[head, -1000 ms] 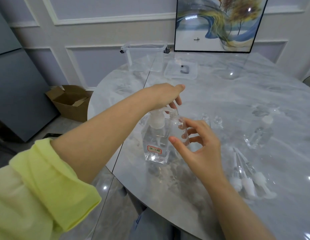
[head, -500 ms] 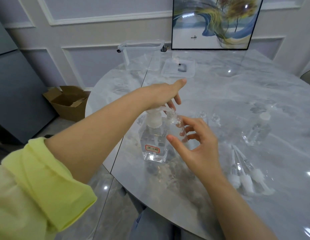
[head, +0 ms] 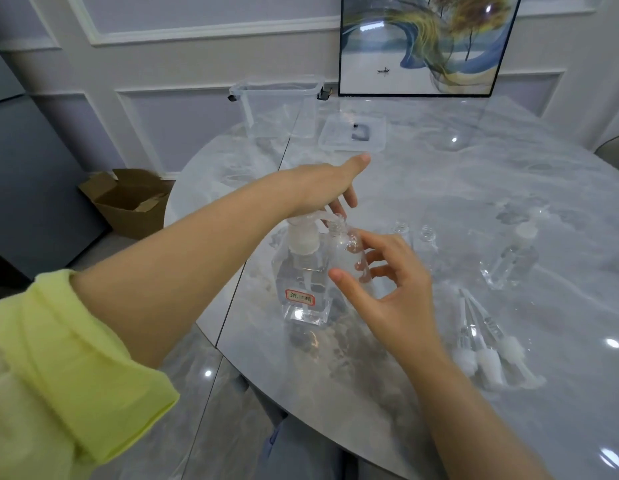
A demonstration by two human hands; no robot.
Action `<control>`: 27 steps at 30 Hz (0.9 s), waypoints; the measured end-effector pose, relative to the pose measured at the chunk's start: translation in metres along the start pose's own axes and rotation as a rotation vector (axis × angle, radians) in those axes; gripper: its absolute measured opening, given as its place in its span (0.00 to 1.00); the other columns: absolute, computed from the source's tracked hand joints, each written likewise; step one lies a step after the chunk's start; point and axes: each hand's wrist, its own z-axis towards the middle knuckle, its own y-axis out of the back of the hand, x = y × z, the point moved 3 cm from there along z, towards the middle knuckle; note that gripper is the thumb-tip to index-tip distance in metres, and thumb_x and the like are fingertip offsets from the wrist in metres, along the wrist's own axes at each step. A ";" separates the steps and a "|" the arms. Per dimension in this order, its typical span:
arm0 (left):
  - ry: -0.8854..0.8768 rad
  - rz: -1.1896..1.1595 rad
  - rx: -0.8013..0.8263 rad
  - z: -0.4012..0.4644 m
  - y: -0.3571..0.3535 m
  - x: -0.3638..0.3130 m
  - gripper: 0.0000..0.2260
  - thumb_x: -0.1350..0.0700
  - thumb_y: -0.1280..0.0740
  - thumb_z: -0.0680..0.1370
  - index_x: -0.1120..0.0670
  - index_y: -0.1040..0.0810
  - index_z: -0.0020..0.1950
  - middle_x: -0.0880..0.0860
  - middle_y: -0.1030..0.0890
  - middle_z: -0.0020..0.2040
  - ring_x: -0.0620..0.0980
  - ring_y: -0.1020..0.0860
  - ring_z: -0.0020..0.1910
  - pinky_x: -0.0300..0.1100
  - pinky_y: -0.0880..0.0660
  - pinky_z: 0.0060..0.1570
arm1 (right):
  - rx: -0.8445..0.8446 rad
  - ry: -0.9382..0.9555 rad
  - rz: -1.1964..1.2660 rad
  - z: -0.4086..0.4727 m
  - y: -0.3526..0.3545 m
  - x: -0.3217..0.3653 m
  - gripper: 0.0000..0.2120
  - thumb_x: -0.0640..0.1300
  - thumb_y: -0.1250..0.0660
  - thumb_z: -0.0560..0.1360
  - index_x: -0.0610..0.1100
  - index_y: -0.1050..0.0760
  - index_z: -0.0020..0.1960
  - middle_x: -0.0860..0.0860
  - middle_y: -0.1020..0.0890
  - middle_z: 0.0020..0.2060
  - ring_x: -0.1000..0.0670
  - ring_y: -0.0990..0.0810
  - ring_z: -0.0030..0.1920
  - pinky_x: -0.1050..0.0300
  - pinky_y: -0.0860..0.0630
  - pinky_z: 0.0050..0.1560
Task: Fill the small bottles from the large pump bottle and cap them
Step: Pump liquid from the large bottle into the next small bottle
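On the grey marble tabletop (head: 508, 188), three white pump caps (head: 488, 355) lie near right. The right hand (head: 387, 289) grips a small clear bottle (head: 349, 252) under the spout of the large square clear pump bottle (head: 302, 278); the left hand (head: 321, 188), fingers straight, presses its pump. Two open small bottles (head: 415, 237) stand farther right.

Rolled-up yellow-green sleeve (head: 69, 368) on left arm, right forearm bare
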 end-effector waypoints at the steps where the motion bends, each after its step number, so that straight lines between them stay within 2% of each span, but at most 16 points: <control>1: 0.005 0.013 0.003 0.001 0.000 -0.001 0.35 0.29 0.58 0.81 0.47 0.17 0.56 0.49 0.15 0.54 0.52 0.19 0.57 0.56 0.31 0.69 | -0.001 -0.003 0.002 0.000 0.000 0.000 0.22 0.49 0.22 0.71 0.47 0.20 0.64 0.54 0.19 0.52 0.52 0.19 0.51 0.64 0.22 0.48; 5: -0.012 0.000 -0.008 0.002 0.001 -0.001 0.35 0.29 0.58 0.81 0.47 0.17 0.56 0.49 0.15 0.52 0.51 0.19 0.55 0.56 0.30 0.68 | -0.002 0.006 0.000 0.000 0.000 0.001 0.23 0.51 0.22 0.71 0.50 0.21 0.64 0.55 0.19 0.53 0.53 0.19 0.51 0.65 0.22 0.48; 9: 0.011 0.007 0.001 0.000 0.001 0.001 0.35 0.29 0.58 0.81 0.48 0.17 0.57 0.49 0.15 0.54 0.51 0.18 0.54 0.51 0.27 0.60 | 0.001 0.006 -0.005 0.000 0.000 0.001 0.22 0.50 0.22 0.71 0.51 0.22 0.64 0.55 0.19 0.53 0.54 0.19 0.51 0.64 0.21 0.48; 12: -0.017 -0.017 -0.014 0.000 0.002 0.000 0.35 0.29 0.58 0.81 0.48 0.17 0.56 0.49 0.15 0.53 0.51 0.19 0.55 0.53 0.29 0.64 | -0.001 0.009 -0.001 -0.001 0.000 0.000 0.22 0.49 0.22 0.71 0.50 0.21 0.64 0.55 0.19 0.52 0.53 0.19 0.50 0.64 0.21 0.48; 16: 0.013 -0.012 0.018 0.000 -0.001 0.002 0.35 0.29 0.58 0.81 0.48 0.17 0.57 0.50 0.16 0.54 0.51 0.18 0.54 0.47 0.30 0.51 | -0.008 0.015 -0.010 0.000 -0.001 0.001 0.23 0.53 0.22 0.71 0.52 0.22 0.64 0.56 0.19 0.52 0.53 0.19 0.50 0.63 0.21 0.48; 20: -0.003 -0.009 0.002 -0.001 -0.001 -0.001 0.35 0.29 0.58 0.81 0.48 0.17 0.56 0.50 0.15 0.54 0.52 0.19 0.55 0.53 0.30 0.64 | -0.017 -0.003 0.011 -0.001 -0.002 0.001 0.22 0.55 0.24 0.71 0.52 0.21 0.63 0.56 0.19 0.52 0.52 0.19 0.50 0.59 0.21 0.48; 24: 0.009 0.040 -0.023 -0.003 0.001 -0.003 0.35 0.30 0.58 0.81 0.48 0.17 0.57 0.50 0.16 0.55 0.50 0.19 0.54 0.51 0.30 0.59 | -0.014 0.003 -0.004 -0.001 -0.001 0.001 0.22 0.55 0.25 0.71 0.51 0.21 0.64 0.55 0.19 0.52 0.53 0.19 0.52 0.61 0.21 0.49; 27: 0.005 0.032 -0.030 -0.005 0.001 -0.002 0.35 0.30 0.58 0.81 0.48 0.17 0.57 0.49 0.16 0.55 0.51 0.19 0.55 0.52 0.31 0.63 | -0.012 0.007 0.003 -0.001 -0.002 0.002 0.22 0.55 0.25 0.72 0.52 0.22 0.63 0.55 0.19 0.52 0.53 0.19 0.50 0.64 0.22 0.48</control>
